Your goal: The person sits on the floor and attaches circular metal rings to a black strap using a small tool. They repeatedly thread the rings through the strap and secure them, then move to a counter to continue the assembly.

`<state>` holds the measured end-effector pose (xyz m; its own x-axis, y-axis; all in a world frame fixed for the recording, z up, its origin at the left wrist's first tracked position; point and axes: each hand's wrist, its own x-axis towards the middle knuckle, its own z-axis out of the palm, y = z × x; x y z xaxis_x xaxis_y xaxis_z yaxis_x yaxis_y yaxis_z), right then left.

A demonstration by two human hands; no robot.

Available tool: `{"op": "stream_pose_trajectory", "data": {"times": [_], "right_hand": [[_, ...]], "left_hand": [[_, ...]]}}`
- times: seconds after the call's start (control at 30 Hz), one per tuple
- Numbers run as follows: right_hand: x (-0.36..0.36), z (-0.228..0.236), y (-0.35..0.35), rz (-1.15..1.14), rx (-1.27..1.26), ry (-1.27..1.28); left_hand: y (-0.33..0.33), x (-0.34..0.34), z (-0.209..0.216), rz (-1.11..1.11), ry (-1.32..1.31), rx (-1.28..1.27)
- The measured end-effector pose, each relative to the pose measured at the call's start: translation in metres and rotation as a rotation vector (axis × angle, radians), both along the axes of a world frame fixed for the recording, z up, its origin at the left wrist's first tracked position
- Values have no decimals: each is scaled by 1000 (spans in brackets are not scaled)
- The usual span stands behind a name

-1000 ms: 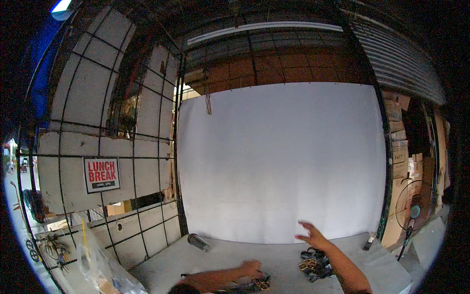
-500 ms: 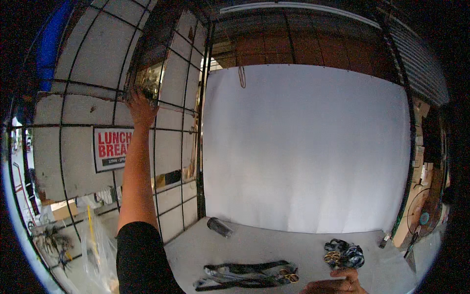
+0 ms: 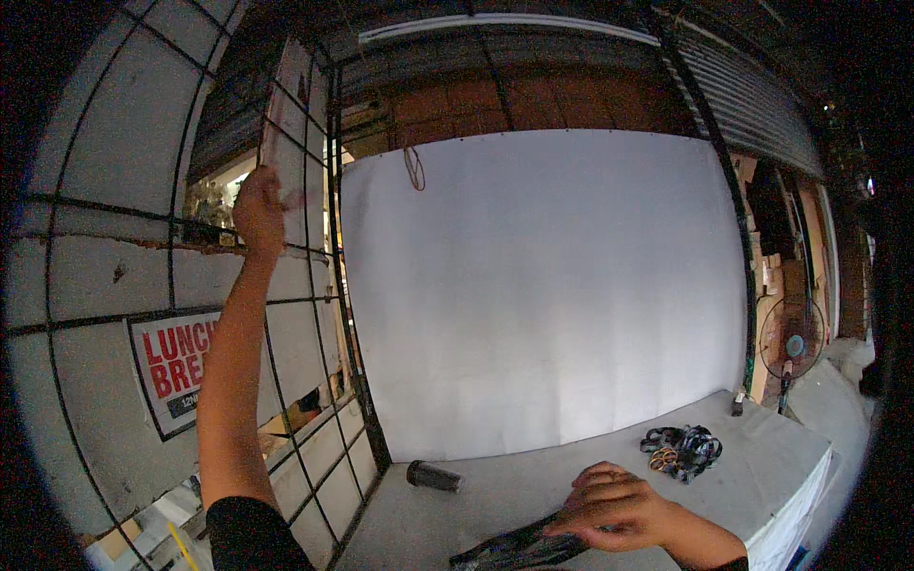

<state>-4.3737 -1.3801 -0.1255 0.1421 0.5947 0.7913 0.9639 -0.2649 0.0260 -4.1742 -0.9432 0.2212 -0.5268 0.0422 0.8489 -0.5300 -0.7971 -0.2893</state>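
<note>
My left hand (image 3: 259, 211) is raised at the wire-grid wall, beside a gap between its pale panels. Its fingers are curled closed; whatever they may hold is blurred and too small to name. My right hand (image 3: 609, 509) is low over the table, fingers loosely bent with the thumb apart and nothing visible between them. Just under its fingertips lies a long bundle of dark straps (image 3: 509, 550), partly covered by that hand. Farther right on the table is a second heap of dark straps (image 3: 693, 449) with gold-coloured rings. A dark tumbler (image 3: 435, 476) lies on its side.
The black wire grid (image 3: 171, 276) stands close on my left, with a printed sign (image 3: 171, 366) on it. A white sheet (image 3: 543, 285) closes off the table's (image 3: 743, 476) far side. A standing fan (image 3: 792, 344) is beyond the table's right end.
The view has shifted, so the grid looks closer. My left hand has gone from reaching at the grid's gap to a curled grip. My right hand has come over the near straps.
</note>
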Motion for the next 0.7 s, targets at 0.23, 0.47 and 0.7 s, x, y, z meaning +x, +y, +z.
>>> {"op": "stream_pose_trajectory", "data": {"times": [0.23,0.47,0.7], "right_hand": [[5,-8,31,114,-90,-32],[2,-13,30,210,-75,67],[-6,-8,19,141,-107,168]], "left_hand": [[-74,-55,9,229,-142,344],[-68,-47,15,260,-152,154],[-68,-48,25,154,-24,196]]}}
